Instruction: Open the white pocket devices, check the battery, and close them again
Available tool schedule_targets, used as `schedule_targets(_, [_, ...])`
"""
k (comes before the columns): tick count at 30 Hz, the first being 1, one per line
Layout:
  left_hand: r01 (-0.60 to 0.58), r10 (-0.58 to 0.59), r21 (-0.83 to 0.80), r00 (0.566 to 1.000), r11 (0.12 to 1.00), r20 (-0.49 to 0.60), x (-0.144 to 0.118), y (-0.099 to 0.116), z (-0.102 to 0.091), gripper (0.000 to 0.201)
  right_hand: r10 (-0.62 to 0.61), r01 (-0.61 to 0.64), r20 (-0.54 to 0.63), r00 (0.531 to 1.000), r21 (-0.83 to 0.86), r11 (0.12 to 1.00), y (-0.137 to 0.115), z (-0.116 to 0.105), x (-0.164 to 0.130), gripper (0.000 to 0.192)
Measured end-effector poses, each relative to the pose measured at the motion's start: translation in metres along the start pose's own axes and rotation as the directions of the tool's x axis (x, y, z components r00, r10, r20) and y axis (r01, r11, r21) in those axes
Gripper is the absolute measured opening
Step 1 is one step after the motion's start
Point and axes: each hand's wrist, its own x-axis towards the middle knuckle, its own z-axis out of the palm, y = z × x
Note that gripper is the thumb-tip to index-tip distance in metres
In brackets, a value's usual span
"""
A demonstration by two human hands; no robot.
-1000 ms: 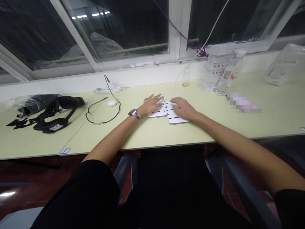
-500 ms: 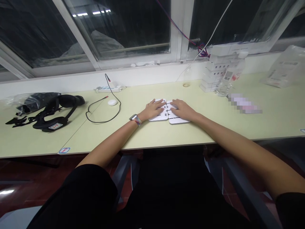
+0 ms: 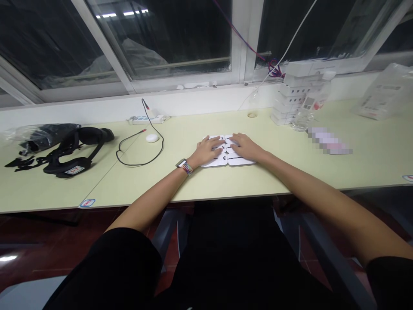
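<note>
Now both hands — left hand (image 3: pixel 208 150), right hand (image 3: pixel 245 147) — lie flat (fingers spread, gripping nothing) on white cards (image 3: pixel 226 158).

We stretch both bare forearms forward, converging. Our left hand (image 3: pixel 208 150) lies palm down, fingers spread flat. Our right hand (image 3: pixel 245 147) lies palm down just beside it, fingertips nearly meeting the left's.

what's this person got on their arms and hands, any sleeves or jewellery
Both forearms are bare, with short black sleeves ending near the upper arms. The left hand has a dark watch on its wrist beside a multicoloured woven bracelet. The right hand wears nothing: no rings or gloves show.
</note>
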Motion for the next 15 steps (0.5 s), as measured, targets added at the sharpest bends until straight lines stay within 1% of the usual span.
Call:
schedule_targets(4, [0.01, -0.01, 0.021, 1.0, 1.0, -0.015, -0.002, 0.007, -0.001, 0.058, 0.058, -0.058, 0.033, 0.998, -0.004, 0.998, -0.001, -0.003, 0.001, 0.051])
schedule_targets(9, [0.008, -0.007, 0.036, 1.0, 0.999, -0.017, -0.005, 0.012, -0.004, 0.056, 0.06, -0.06, 0.051, 0.997, 0.002, 0.998, -0.004, -0.005, 0.001, 0.052])
schedule_targets(15, [0.015, -0.015, 0.03, 1.0, 0.999, -0.026, -0.006, 0.013, -0.002, 0.054, 0.049, -0.049, 0.051, 0.998, 0.005, 0.999, -0.005, -0.006, -0.001, 0.05])
